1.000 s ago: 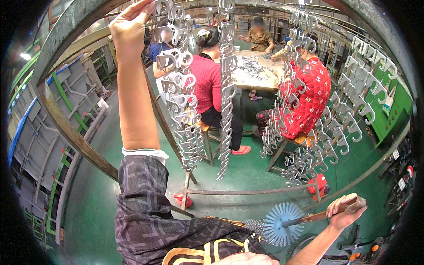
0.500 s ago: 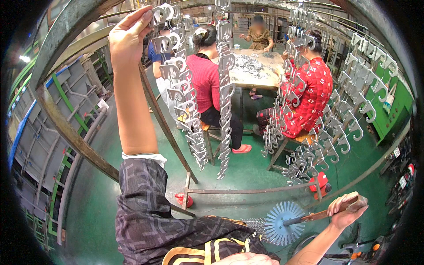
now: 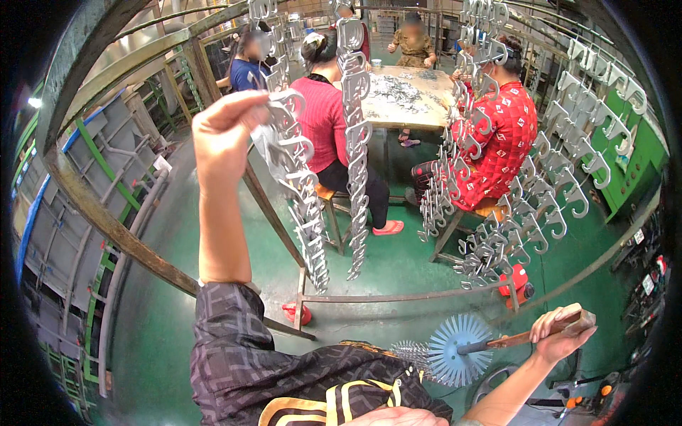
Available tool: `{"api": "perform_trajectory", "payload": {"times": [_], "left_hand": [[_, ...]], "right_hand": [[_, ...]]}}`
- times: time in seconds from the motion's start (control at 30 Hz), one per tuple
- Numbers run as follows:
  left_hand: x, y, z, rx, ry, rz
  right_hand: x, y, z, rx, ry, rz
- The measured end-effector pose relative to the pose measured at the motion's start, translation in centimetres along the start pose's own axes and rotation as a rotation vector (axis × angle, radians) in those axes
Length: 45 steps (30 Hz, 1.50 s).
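Note:
My left hand (image 3: 226, 135) is raised at the upper left, its fingers closed at the edge of a grey metal hook (image 3: 290, 106) in the leftmost hanging strand. The thumb side is partly hidden. Below it, several more hooks overlap down the strand. A second strand of hooks (image 3: 355, 131) hangs just to the right, apart from my hand. At the lower right, my right hand (image 3: 558, 337) is wrapped round a brown bar-shaped tool (image 3: 513, 341). Its dark far end lies across a blue slotted disc (image 3: 455, 349); I cannot tell whether they are joined.
A metal frame (image 3: 405, 297) stands in front of me, with more hook strands (image 3: 561, 170) at the right. Beyond it, people sit around a table (image 3: 398, 117) strewn with small parts. A red object (image 3: 297, 314) lies on the green floor near the frame's lower left.
My left hand has come down from the top of the leftmost strand to hooks lower on it, and that strand has shifted. My right hand keeps its grip on the bar.

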<state>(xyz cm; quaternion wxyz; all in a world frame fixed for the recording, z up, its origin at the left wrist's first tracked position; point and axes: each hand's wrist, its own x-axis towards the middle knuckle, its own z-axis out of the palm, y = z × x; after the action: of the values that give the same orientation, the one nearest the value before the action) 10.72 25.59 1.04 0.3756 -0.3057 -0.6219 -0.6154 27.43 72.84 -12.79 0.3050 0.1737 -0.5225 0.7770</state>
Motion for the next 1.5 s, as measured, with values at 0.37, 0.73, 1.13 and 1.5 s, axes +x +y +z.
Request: {"api": "perform_trajectory", "payload": {"times": [0.37, 0.73, 1.13, 1.5], "left_hand": [[-10.2, -2.1, 1.8, -0.137, -0.332, -0.202], [-19.8, -6.3, 7.1, -0.343, -0.627, -0.32], [-35.3, -13.9, 14.9, -0.398, -0.917, -0.279], [-41.8, -15.8, 19.4, -0.538, -1.092, -0.25]], "right_hand": [[0.3, 0.2, 0.1, -0.017, -0.011, -0.018], [0.9, 0.3, -1.2, 0.153, -0.207, 0.008], [1.8, 0.6, -2.0, 0.183, -0.282, 0.053], [2.7, 0.4, -2.4, 0.213, -0.455, 0.078]]}}
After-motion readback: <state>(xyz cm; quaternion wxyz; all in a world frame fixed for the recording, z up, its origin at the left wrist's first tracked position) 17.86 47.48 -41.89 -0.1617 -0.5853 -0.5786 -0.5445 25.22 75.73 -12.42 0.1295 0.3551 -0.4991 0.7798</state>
